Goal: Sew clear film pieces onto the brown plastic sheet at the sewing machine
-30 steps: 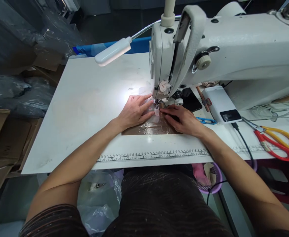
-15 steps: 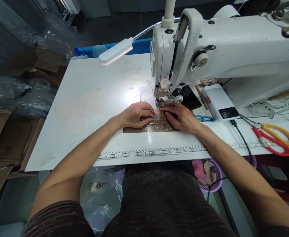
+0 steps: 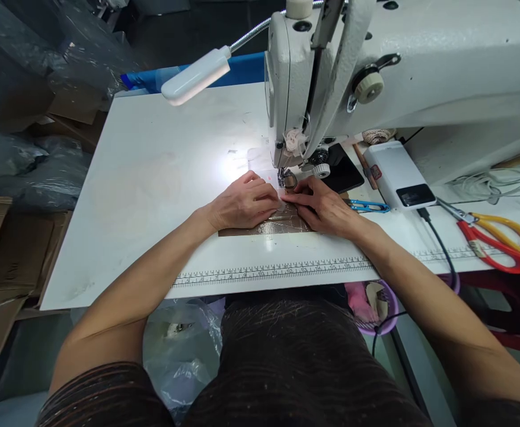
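A small piece of pale, see-through fabric [image 3: 264,159] lies under the presser foot of the white sewing machine [image 3: 290,89]. My left hand [image 3: 245,201] is closed on the fabric's left side, fingers curled together and pressed down. From the right, my right hand [image 3: 324,204] pinches the near edge of the same fabric close to the presser foot [image 3: 281,176]. Most of the fabric between the hands is covered by my fingers. Beneath both hands shows a shiny brown taped patch [image 3: 277,225] on the white table [image 3: 153,178].
A lamp [image 3: 197,76] lights the needle area. Right of the hands are blue thread snips [image 3: 369,206], a black phone [image 3: 342,169], a white power bank [image 3: 399,175] with a cable and red-and-yellow scissors [image 3: 493,243]. A printed ruler [image 3: 268,273] runs along the front edge.
The view has shifted a little closer to the machine. Both hands have drawn slightly nearer the presser foot, and less of the fabric shows between them.
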The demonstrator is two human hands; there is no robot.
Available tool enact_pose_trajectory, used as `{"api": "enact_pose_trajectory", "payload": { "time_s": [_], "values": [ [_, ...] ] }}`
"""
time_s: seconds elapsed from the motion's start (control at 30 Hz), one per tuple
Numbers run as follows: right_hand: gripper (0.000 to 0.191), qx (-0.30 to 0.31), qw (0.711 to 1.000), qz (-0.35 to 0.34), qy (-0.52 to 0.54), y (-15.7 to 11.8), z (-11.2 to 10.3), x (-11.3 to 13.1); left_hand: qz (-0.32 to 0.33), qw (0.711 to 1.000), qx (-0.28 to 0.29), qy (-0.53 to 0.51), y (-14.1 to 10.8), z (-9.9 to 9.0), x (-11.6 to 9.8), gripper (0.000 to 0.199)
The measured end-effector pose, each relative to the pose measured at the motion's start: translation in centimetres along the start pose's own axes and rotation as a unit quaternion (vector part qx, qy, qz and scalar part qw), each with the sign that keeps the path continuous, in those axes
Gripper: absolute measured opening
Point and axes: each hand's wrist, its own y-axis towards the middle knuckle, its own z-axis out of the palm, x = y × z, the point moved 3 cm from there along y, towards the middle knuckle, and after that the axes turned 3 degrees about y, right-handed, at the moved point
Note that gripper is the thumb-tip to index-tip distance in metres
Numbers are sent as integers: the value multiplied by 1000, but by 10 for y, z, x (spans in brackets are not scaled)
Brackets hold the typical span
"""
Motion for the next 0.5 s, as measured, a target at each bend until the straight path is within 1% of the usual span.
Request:
{"api": "enact_pose_trajectory", "payload": {
  "time_s": [0.13,0.2,0.23,0.3,0.37,0.4,0.43,0.5],
  "values": [
    [37,10,1000,-15,10,1,-1,4,-3,1000,6,-13,1,2,0,15],
    [35,18,1000,-18,17,1,-2,6,-13,999,-9,-37,1,2,-1,15],
    [36,21,999,-16,20,1,-3,7,-28,998,-22,-56,1,2,-1,14],
    [37,26,999,-10,24,1,-4,7,-89,989,-60,-104,0,1,1,13],
    [37,26,999,-4,31,2,-5,7,-163,970,-95,-151,-2,0,5,12],
    [36,22,999,0,36,2,-7,7,-190,961,-105,-170,-3,0,6,12],
    [35,16,999,5,43,2,-8,8,-204,955,-108,-188,-3,0,7,11],
    [34,-3,998,17,62,3,-11,9,-202,949,-98,-221,-3,1,7,11]
  ]
}}
